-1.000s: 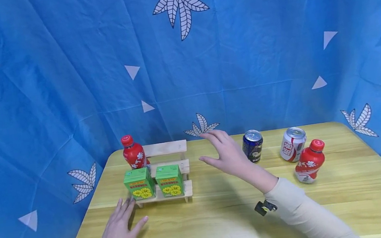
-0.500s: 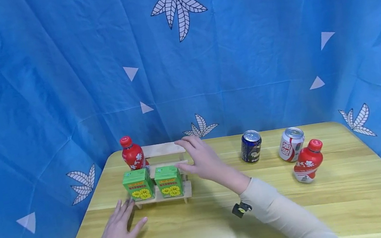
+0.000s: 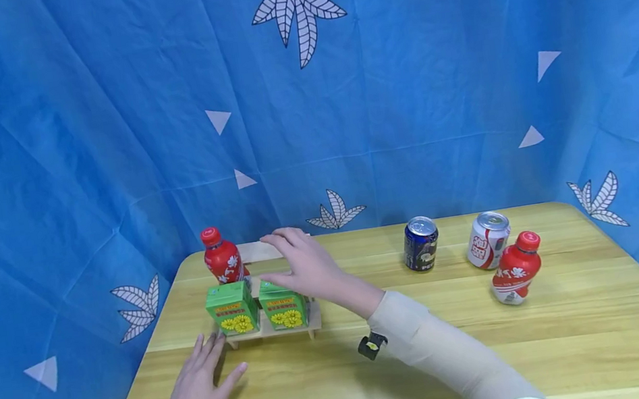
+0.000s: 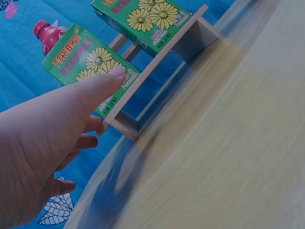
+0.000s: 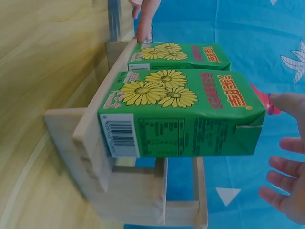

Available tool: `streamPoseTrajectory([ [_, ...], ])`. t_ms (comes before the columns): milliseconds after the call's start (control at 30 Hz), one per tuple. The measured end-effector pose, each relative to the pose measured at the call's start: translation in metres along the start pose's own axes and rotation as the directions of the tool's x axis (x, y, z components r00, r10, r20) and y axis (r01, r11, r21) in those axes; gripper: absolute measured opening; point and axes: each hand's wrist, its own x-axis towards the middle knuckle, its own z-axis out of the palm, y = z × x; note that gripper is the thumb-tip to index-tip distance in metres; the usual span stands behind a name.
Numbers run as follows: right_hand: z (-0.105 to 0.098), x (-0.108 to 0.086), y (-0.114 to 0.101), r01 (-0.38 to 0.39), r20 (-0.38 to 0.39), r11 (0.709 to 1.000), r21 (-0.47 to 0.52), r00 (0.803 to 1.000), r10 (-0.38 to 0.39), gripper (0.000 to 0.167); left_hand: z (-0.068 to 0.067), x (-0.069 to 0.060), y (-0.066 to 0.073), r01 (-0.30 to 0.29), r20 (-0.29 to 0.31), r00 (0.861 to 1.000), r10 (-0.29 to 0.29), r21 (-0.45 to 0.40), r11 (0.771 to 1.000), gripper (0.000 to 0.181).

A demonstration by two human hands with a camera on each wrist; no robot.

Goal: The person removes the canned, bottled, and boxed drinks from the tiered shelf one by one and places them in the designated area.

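Note:
A small tiered wooden rack [image 3: 259,252] carries two green drink cartons with yellow flowers side by side on its front step. My right hand [image 3: 307,266] hovers over the right carton [image 3: 284,307] with fingers spread; in the right wrist view they look apart from that carton [image 5: 178,114]. On the table at the rack's front left corner lies my left hand [image 3: 195,387], fingers extended. Its fingertips touch or nearly touch the rack edge, close to the left carton [image 3: 233,310]. Behind that carton a red bottle [image 3: 225,260] stands upright on the rack, its lower part hidden.
Right of the rack, a dark blue can [image 3: 421,245], a white and red can [image 3: 488,242] and another red bottle [image 3: 516,269] stand on the wooden table [image 3: 436,333]. A blue patterned cloth [image 3: 433,88] hangs behind and at both sides.
My right hand has moved left from the space beside the rack to above the right carton. My left hand, the cartons, bottles and cans stay in place.

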Motion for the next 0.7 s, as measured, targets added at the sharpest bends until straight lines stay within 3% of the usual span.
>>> streamPoseTrajectory([
  [267, 0.008, 0.016, -0.011, -0.031, 0.072, 0.999, -0.026, 0.997, 0.033, 0.066, -0.001, 0.000, 0.001, -0.023, -0.031, 0.999, 0.023, 0.003, 1.000, 0.081],
  [700, 0.021, 0.039, -0.024, -0.074, 0.143, 0.997, -0.015, 0.987, 0.075, 0.066, 0.001, 0.000, -0.001, -0.014, -0.010, 1.000, 0.014, 0.003, 1.000, 0.082],
])
